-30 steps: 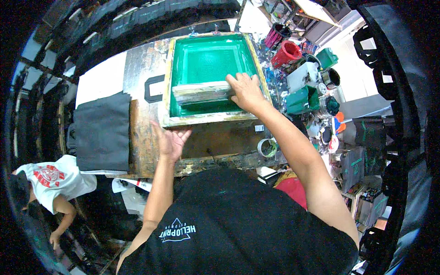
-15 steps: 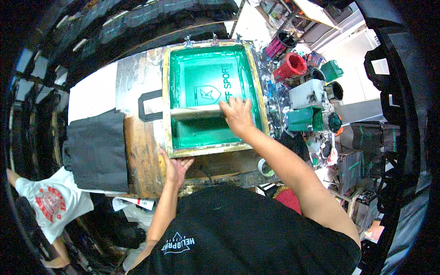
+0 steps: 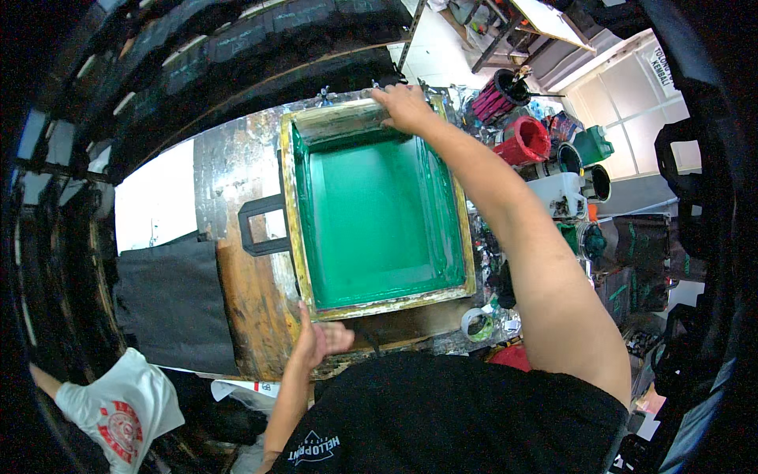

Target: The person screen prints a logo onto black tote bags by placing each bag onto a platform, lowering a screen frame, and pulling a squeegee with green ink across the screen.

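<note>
A screen-printing frame (image 3: 395,306) with a wooden rim lies on the worktable, its mesh (image 3: 371,225) coated in green ink. My right hand (image 3: 406,109) is closed on the right end of a wide squeegee (image 3: 335,121), which spans the far end of the frame's inside. My left hand (image 3: 320,340) is at the near left corner, thumb up along the rim and the other fingers stretched out, slightly blurred. From under the frame's left side sticks out a black bag handle (image 3: 246,229); whatever else lies beneath is hidden.
A flat black bag (image 3: 170,308) lies at the table's left. To the right stand a red bucket (image 3: 523,141), a pink-and-black bucket (image 3: 501,96), a white jug (image 3: 559,192) and a tape roll (image 3: 476,324). Another person in a white shirt (image 3: 126,415) is at lower left.
My right hand has pushed the squeegee from mid-frame to the far end. Green ink now covers the design seen before on the mesh. The view has shifted slightly.
</note>
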`<action>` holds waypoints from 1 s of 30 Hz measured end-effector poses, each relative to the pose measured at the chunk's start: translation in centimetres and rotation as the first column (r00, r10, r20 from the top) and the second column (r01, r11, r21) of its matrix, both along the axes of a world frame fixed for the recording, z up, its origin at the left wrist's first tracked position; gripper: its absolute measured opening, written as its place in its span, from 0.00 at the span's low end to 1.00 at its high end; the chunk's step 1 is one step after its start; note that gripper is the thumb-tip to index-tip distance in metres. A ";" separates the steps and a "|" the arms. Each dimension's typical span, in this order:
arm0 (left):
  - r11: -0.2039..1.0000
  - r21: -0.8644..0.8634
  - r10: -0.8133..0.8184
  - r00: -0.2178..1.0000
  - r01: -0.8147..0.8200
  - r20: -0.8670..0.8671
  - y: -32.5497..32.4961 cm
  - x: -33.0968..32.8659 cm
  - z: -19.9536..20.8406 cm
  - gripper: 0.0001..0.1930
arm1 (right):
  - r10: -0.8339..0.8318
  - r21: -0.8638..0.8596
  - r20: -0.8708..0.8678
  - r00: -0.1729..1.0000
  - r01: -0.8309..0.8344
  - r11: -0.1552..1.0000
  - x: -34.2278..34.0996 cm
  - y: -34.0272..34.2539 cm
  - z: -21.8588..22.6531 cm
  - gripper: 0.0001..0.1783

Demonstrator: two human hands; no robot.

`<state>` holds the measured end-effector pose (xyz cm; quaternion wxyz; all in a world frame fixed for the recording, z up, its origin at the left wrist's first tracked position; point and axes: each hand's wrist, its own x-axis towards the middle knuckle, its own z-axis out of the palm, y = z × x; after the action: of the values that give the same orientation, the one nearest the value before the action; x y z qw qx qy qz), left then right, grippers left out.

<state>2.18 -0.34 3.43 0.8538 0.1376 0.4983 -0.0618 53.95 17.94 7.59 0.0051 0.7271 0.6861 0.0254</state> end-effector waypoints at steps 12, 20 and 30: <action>-0.889 0.346 0.195 0.932 0.300 -0.307 26.0 26.1 5.3 0.36 | -0.055 0.404 0.203 0.978 -0.032 0.914 -2.0 -2.4 -4.0 0.19; -0.844 0.314 0.273 0.852 0.435 -0.447 25.5 27.3 0.1 0.27 | -0.068 0.361 0.153 0.986 0.008 0.933 -3.6 -5.8 -3.9 0.17; -0.798 0.372 0.252 0.824 0.474 -0.508 9.5 17.0 0.9 0.27 | -0.044 0.313 0.069 0.997 0.020 0.950 -13.8 -21.4 -2.9 0.13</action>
<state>19.18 9.13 4.31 -0.0258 0.9199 0.3187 0.2271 40.19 -3.44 4.65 -0.0834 0.7284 0.6608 0.1608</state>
